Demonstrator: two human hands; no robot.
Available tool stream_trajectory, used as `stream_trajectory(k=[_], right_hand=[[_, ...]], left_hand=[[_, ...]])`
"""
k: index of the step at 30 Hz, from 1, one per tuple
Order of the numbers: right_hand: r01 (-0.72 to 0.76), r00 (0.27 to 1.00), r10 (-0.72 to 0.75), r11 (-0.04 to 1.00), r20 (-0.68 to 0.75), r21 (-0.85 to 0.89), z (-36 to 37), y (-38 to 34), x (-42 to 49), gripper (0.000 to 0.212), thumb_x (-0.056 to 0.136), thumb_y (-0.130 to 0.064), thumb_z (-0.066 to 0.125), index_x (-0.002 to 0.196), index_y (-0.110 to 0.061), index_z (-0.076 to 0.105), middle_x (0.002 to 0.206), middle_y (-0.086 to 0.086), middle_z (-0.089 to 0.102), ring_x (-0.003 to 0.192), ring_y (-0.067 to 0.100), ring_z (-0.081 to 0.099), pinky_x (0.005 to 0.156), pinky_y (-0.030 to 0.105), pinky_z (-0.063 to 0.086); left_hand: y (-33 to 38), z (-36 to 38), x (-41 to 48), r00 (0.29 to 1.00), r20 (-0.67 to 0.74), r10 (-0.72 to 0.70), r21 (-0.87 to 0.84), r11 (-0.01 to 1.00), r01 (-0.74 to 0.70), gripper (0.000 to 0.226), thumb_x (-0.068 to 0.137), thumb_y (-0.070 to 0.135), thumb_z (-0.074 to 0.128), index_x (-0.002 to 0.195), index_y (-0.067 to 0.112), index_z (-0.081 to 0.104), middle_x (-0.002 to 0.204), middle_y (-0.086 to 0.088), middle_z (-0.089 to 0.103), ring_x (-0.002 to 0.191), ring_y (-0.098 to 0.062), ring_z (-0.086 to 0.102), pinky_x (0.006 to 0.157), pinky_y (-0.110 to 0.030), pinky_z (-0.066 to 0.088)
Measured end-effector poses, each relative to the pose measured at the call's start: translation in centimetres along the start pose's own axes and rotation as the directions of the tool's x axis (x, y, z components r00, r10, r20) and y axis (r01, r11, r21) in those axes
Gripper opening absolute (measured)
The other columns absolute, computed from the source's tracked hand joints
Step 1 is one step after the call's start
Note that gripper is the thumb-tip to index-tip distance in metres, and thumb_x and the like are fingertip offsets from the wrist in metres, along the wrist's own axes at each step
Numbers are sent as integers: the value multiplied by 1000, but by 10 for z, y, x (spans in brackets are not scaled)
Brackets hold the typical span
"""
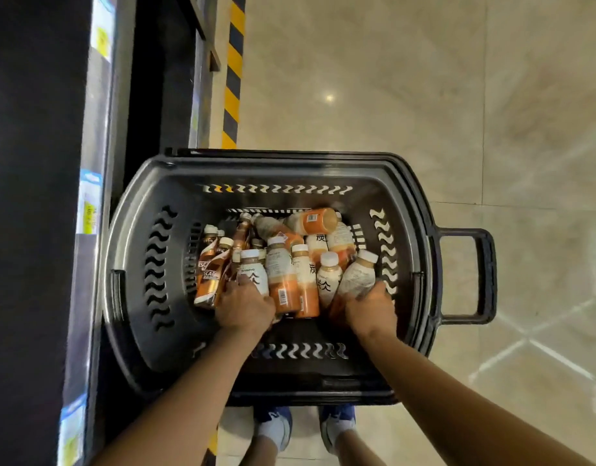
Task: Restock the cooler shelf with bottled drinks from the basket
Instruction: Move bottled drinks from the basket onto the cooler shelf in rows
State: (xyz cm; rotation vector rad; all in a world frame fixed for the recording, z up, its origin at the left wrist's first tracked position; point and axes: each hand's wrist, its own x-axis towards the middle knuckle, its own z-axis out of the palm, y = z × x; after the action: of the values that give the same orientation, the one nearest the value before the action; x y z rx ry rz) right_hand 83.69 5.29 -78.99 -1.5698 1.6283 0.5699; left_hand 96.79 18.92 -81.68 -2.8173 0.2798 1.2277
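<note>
A black plastic basket (145,324) stands on the floor below me, holding several bottled drinks with white and orange labels. My left hand (244,309) is inside it, fingers wrapped around a white-labelled bottle (254,272) with a white cap. My right hand (370,309) grips the lower end of another pale bottle (358,277) near the basket's right wall. Brown coffee bottles (210,270) lie at the left of the pile. The cooler shelf edge (91,196) with price tags runs along the left.
The basket's pull handle (484,274) sticks out to the right. A yellow-and-black striped strip (234,72) runs along the cooler's base. Beige tiled floor (424,95) spreads right and ahead. My shoes (276,428) stand just behind the basket.
</note>
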Motion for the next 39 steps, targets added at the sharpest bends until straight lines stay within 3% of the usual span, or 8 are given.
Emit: stream_trajectory(k=[3, 7, 12, 16, 25, 29, 33, 39], right_hand=[[-69, 998, 69, 997, -11, 40, 27, 4, 29, 76, 92, -36, 59, 152, -9, 20, 143, 20, 42, 124, 38, 48, 102, 43, 40], [-94, 986, 85, 994, -145, -55, 54, 1, 45, 108, 83, -58, 66, 155, -5, 6, 145, 20, 36, 127, 38, 45, 98, 45, 43], [-51, 938, 4, 990, -346, -129, 75, 10, 46, 100, 77, -57, 74, 146, -4, 25, 132, 15, 46, 116, 31, 51, 80, 41, 49], [-55, 940, 80, 995, -333, 82, 80, 14, 52, 81, 74, -49, 78, 131, -8, 38, 120, 10, 50, 105, 28, 56, 77, 40, 50], [8, 998, 16, 926, -59, 378, 47, 8, 18, 73, 71, -33, 83, 130, -18, 42, 118, 5, 50, 100, 22, 53, 87, 38, 48], [49, 997, -73, 893, 36, 447, -11, -6, -40, 58, 75, -22, 81, 123, -21, 48, 98, -8, 62, 79, 3, 59, 62, 20, 45], [130, 982, -180, 869, 60, 476, -91, -33, -111, 42, 78, -18, 79, 103, -29, 47, 90, -16, 58, 78, -4, 54, 55, 10, 42], [293, 941, -338, 825, 7, 483, -217, -85, -248, 58, 67, -36, 82, 117, -36, 52, 108, -8, 67, 98, 13, 66, 89, 44, 56]], left_hand=[[0, 32, 31, 983, -8, -185, -330, 928, 172, 75, 75, 30, 80, 131, 4, 38, 128, -18, 54, 117, -36, 54, 93, -47, 50], [0, 54, 55, 960, -87, -268, -445, 872, 203, 94, 64, 45, 86, 134, 2, 40, 136, -20, 45, 125, -37, 44, 100, -48, 44], [-5, 67, 63, 931, -131, -340, -588, 783, 203, 108, 63, 65, 78, 139, 0, 38, 140, -23, 42, 128, -40, 43, 100, -50, 44], [-5, 64, 62, 930, -89, -357, -633, 741, 223, 111, 56, 66, 81, 137, 1, 41, 138, -22, 48, 127, -39, 47, 99, -48, 44], [-10, 15, 12, 962, 233, -139, -768, 581, 270, 44, 78, 38, 77, 115, 21, 59, 107, 1, 65, 93, -19, 60, 81, -30, 44], [2, -41, -49, 951, 310, 6, -814, 519, 262, 45, 77, 40, 77, 118, 26, 63, 105, 1, 72, 97, -21, 67, 94, -44, 52], [23, -120, -122, 960, 279, 24, -837, 496, 231, 43, 78, 39, 76, 115, 24, 60, 102, 0, 70, 96, -22, 66, 92, -41, 52], [50, -263, -263, 985, 137, 105, -899, 431, 79, 40, 77, 36, 78, 111, 22, 60, 96, -1, 72, 87, -20, 69, 79, -37, 56]])
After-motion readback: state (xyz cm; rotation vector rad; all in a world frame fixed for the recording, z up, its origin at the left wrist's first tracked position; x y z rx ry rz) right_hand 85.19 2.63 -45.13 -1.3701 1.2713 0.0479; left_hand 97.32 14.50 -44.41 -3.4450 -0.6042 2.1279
